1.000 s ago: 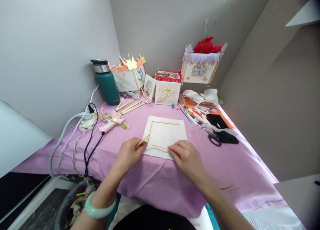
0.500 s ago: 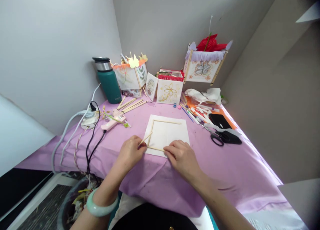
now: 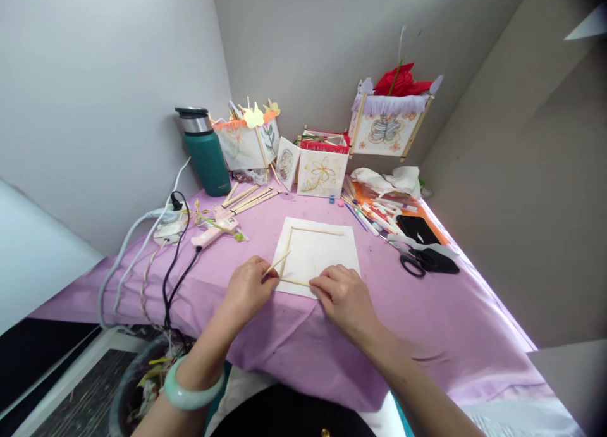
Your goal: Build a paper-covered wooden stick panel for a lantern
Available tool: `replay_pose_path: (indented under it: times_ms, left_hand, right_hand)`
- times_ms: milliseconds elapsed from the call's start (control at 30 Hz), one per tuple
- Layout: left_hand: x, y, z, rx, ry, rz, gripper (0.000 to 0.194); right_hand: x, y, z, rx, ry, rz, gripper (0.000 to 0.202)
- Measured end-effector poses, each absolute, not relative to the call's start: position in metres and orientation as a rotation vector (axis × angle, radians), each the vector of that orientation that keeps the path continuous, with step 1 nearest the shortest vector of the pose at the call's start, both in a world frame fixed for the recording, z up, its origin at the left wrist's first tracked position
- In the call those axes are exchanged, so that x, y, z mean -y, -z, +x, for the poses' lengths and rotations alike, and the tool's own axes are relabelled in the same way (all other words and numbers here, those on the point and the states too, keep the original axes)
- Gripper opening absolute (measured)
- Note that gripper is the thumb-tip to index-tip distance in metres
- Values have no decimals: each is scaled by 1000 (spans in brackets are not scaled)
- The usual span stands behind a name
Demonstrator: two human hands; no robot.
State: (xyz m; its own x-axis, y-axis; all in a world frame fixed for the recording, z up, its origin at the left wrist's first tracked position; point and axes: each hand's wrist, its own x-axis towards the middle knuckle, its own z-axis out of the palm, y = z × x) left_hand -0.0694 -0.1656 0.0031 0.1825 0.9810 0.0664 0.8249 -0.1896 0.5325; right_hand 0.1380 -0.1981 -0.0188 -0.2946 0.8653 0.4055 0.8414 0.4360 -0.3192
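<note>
A white square sheet [image 3: 322, 253] lies on the purple tablecloth [image 3: 412, 317]. Thin wooden sticks line its far, left and near edges; the far stick [image 3: 317, 231] and the left stick [image 3: 286, 255] meet at a corner. My left hand [image 3: 249, 285], a pale green bangle on its wrist, pinches a loose wooden stick [image 3: 279, 262] that slants over the left edge. Its fingertips are also by the left end of the near stick [image 3: 296, 283]. My right hand [image 3: 344, 295] is closed on the right end of that near stick, against the sheet.
Spare sticks [image 3: 251, 200] and a pink glue gun [image 3: 213, 233] lie to the left, near a green bottle [image 3: 208, 159] and a power strip [image 3: 169, 228]. On the right are scissors [image 3: 412, 264], markers [image 3: 379, 215] and a black phone [image 3: 417, 229]. Decorated paper boxes [image 3: 322, 171] stand behind.
Almost nothing differs. Both hands stay in place on the sticks, and the view has shifted only very slightly.
</note>
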Motion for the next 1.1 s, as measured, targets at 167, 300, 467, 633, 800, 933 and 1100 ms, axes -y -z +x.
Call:
replay_pose_path:
  times_ms: [167, 300, 467, 633, 800, 933, 1100]
  left_hand:
    - [165, -1, -70, -1697, -567, 2086, 14]
    - [165, -1, -71, -1687, -567, 2096, 14]
    - [166, -1, -70, -1697, -557, 2094, 14]
    - [166, -1, -70, -1698, -571, 2093, 14]
    - [165, -1, -71, -1695, -553, 2105, 15]
    - [163, 1, -78, -1683, -624, 2079, 14]
    - [169, -6, -79, -1625, -917, 2022, 25]
  right_hand:
    - [198, 18, 136, 2205, 57, -1416, 12]
    - [197, 19, 135, 2227, 132, -1408, 12]
    - [196, 19, 137, 2269, 216, -1383, 12]
    - [195, 21, 136, 2267, 208, -1374, 12]
    - [193, 17, 146, 2207, 50, -1313, 11]
    - [193, 14, 177, 2006, -49, -1343, 17]
    - [206, 9, 197, 1815, -190, -1395, 15]
